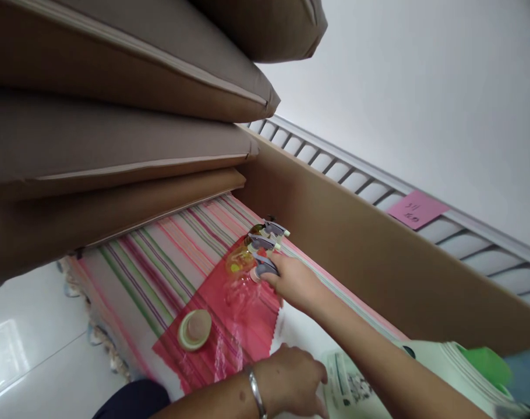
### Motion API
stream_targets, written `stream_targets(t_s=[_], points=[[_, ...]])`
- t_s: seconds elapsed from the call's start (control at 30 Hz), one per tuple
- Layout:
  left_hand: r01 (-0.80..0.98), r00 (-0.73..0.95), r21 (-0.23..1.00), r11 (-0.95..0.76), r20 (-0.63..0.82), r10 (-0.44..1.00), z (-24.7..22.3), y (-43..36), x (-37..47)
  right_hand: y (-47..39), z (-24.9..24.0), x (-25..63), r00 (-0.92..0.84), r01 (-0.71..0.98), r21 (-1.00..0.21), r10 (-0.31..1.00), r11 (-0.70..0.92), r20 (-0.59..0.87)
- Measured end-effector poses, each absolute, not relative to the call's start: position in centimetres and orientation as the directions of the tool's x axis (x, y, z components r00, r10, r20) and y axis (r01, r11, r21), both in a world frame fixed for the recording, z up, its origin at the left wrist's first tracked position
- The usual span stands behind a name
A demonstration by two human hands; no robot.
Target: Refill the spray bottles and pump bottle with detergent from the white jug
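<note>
R hand (293, 282) had fingers clamped on 1 spray bottle (265, 267) at far end of red sheet (260, 331), 2 more bottles (264, 241) beside; L hand (293, 378) was nr sheet, finger grip unclear

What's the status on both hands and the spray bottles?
Right hand gripping nearest spray bottle by its head. Left hand beside pale labelled container, contact unclear. Two more spray bottles crowd close beyond the gripped one.
</note>
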State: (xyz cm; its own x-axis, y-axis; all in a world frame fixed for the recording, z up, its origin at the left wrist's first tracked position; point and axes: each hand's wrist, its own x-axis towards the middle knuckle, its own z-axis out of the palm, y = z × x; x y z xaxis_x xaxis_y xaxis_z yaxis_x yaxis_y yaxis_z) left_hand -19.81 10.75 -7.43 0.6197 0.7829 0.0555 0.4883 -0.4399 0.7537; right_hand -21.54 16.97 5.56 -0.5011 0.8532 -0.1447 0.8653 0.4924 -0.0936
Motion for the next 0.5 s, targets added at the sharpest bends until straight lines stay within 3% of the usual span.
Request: stream_targets(t_s=[0.1, 0.2, 0.33, 0.4, 0.5], points=[[0.42, 0.698, 0.805, -0.419, 0.008, 0.716, -7.1, 10.2, -19.2, 15.0, 7.6, -17.3, -0.397, 0.916, -0.135, 0.9, 0.377, -0.179], [0.257, 0.832, 0.906, -0.336, -0.031, 0.555, -6.3, 9.6, -18.7, 12.6, 8.6, -12.3, -0.224, 0.958, -0.226, 0.952, 0.176, -0.208], [-0.146, 0.953, 0.989, -0.011, 0.144, 0.265, -4.9, 9.2, -19.8, 9.3, 7.9, -6.9, -0.06, 0.939, -0.344, 0.976, -0.017, -0.211], [-0.275, 0.912, 0.953, 0.128, 0.217, 0.348, -4.2, 9.6, -20.8, 8.0, 7.0, -5.3, -0.021, 0.933, -0.357, 0.981, -0.049, -0.19], [-0.287, 0.674, 0.958, 0.027, 0.181, 0.716, -3.8, 10.6, -21.9, 6.9, 5.5, -4.5, 0.009, 0.929, -0.362, 0.981, -0.081, -0.195]])
